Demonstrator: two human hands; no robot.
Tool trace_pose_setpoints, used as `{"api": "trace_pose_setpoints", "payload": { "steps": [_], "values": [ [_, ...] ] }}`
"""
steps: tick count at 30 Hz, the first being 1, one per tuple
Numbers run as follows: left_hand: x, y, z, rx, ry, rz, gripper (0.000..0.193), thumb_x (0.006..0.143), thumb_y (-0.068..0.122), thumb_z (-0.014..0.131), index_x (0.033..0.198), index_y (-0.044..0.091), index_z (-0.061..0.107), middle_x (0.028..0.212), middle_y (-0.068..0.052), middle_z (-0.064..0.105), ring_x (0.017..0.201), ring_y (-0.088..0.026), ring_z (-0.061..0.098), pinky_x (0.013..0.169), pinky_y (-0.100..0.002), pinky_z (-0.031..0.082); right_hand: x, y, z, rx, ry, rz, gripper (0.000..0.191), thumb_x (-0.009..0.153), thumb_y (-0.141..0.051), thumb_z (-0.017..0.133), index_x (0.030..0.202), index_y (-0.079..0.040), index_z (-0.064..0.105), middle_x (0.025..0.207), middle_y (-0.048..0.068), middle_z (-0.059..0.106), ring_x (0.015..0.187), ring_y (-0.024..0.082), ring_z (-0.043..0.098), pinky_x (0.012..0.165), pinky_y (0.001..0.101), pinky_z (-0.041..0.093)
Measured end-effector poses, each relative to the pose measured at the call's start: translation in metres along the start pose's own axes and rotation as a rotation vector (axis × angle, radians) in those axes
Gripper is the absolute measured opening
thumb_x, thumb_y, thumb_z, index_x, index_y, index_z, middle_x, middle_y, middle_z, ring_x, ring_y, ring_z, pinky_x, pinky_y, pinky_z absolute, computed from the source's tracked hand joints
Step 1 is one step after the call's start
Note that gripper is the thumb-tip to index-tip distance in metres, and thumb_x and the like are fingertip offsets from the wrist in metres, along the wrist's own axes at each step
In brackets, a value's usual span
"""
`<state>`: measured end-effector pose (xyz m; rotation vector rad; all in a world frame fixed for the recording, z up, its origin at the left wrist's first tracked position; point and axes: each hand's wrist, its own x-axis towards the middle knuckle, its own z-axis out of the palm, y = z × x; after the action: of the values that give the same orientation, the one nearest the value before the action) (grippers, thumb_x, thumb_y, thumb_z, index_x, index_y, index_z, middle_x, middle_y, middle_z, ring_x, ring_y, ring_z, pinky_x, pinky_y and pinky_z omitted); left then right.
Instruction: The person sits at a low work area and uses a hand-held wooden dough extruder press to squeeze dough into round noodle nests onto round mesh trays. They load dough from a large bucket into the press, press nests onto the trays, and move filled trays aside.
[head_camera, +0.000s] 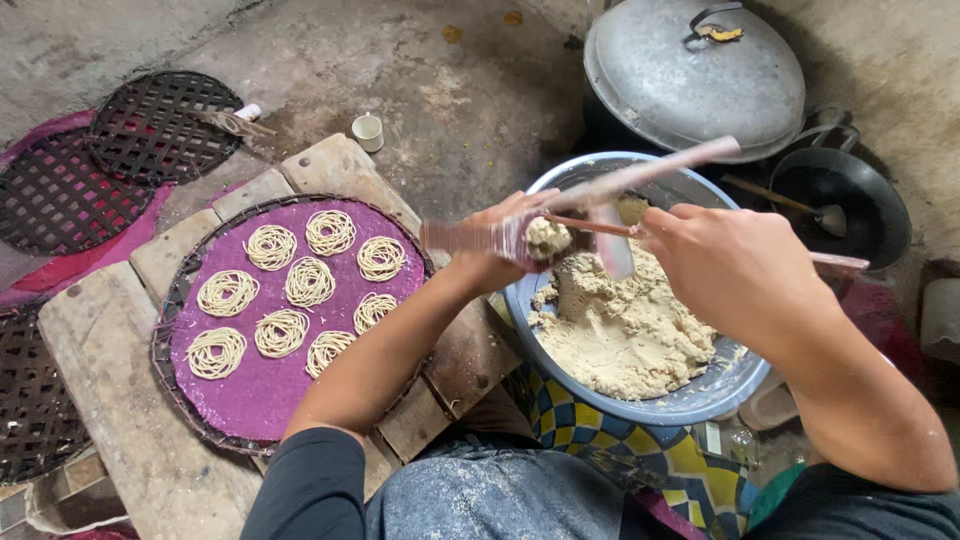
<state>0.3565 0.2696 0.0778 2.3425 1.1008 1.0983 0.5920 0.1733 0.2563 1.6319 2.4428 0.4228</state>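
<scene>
Over the blue basin (700, 400): left hand (490, 250) clamps the noodle press (530, 238); right hand (725, 265) grips a spatula (590, 226), packing dough (620, 330). Overfilling risks crumbs spilling past the rim.

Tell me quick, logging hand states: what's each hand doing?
Left hand: closed around a dough press.
Right hand: closed on a thin stick.

Bare boards (110, 340) — basin (700, 400) alongside

We are in a rustic floor-level kitchen. Beyond our fingers (520, 215) sit a lidded metal pot (694, 75) and bare concrete floor (470, 90). Left of them lie woven trays (150, 125).
</scene>
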Motion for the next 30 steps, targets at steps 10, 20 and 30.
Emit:
{"api": "trace_pose_setpoints", "payload": {
  "steps": [10, 20, 30],
  "values": [
    [-0.006, 0.002, 0.026, 0.053, 0.162, 0.138, 0.062, 0.078, 0.036, 0.084, 0.132, 0.015, 0.061, 0.130, -0.011, 0.068, 0.112, -0.030, 0.069, 0.088, -0.042, 0.057, 0.027, -0.057, 0.044, -0.073, 0.007, -0.157, 0.022, 0.094, -0.013, 0.055, 0.112, -0.007, 0.065, 0.102, 0.009, 0.072, 0.091, 0.024, 0.074, 0.061, 0.0347, 0.062],
    [0.023, 0.015, 0.018, 0.084, 0.146, -0.295, 0.100, 0.080, 0.040, 0.078, 0.157, 0.000, 0.027, 0.117, -0.018, 0.061, 0.089, -0.032, 0.068, 0.075, -0.047, 0.057, 0.017, -0.042, 0.154, 0.943, 0.286, 0.302, 0.023, 0.102, -0.015, 0.059, 0.122, -0.005, 0.067, 0.068, 0.010, 0.061, 0.056, 0.019, 0.056, 0.053, 0.0374, 0.042],
    [0.023, -0.058, 0.013, -0.055, 0.143, -0.451, 0.055, 0.080, 0.030, 0.079, 0.128, 0.008, 0.062, 0.110, -0.012, 0.069, 0.098, -0.032, 0.070, 0.081, -0.046, 0.057, -0.025, -0.016, 0.203, 0.888, -0.117, 0.462, 0.037, 0.109, -0.028, 0.048, 0.133, -0.009, 0.068, 0.084, 0.018, 0.071, 0.068, 0.030, 0.064, 0.063, 0.0418, 0.052]
  ]
}}
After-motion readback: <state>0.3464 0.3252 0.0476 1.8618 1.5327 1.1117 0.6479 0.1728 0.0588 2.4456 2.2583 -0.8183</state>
